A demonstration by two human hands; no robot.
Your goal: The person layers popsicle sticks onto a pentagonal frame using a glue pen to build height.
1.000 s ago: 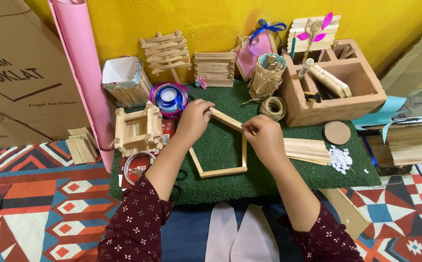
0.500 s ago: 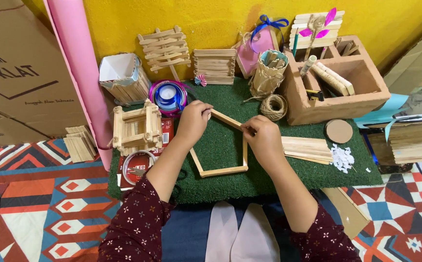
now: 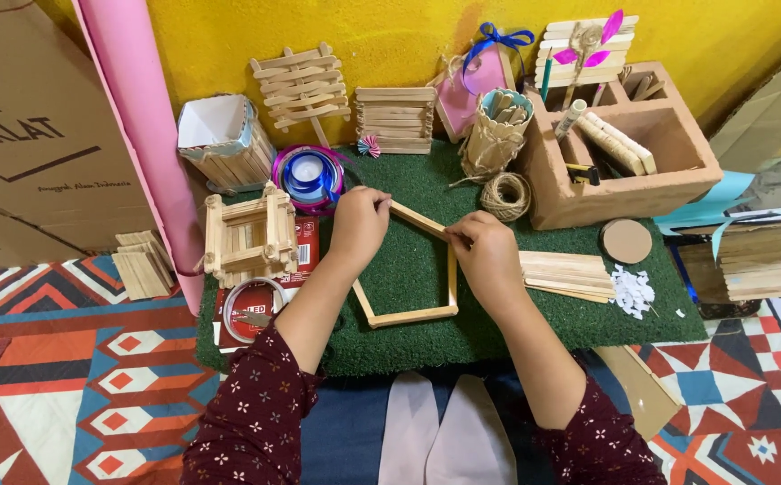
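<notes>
Green mat (image 3: 498,332) sat centre, stick frame (image 3: 408,269) lying on it. Left hand (image 3: 359,224) pinched the sloped top stick at its 10 o'clock end; right hand (image 3: 489,251) gripped the 2 o'clock corner joint. Risk, as a judgement: uneven pressure could have popped that joint and skewed the frame toward the twine (image 3: 505,193).

My left hand (image 3: 357,224) and right hand (image 3: 487,253) pinch one wooden stick (image 3: 419,219) above the stick frame (image 3: 408,296) on the green mat (image 3: 426,341). String ball (image 3: 505,195) sits far right.
</notes>
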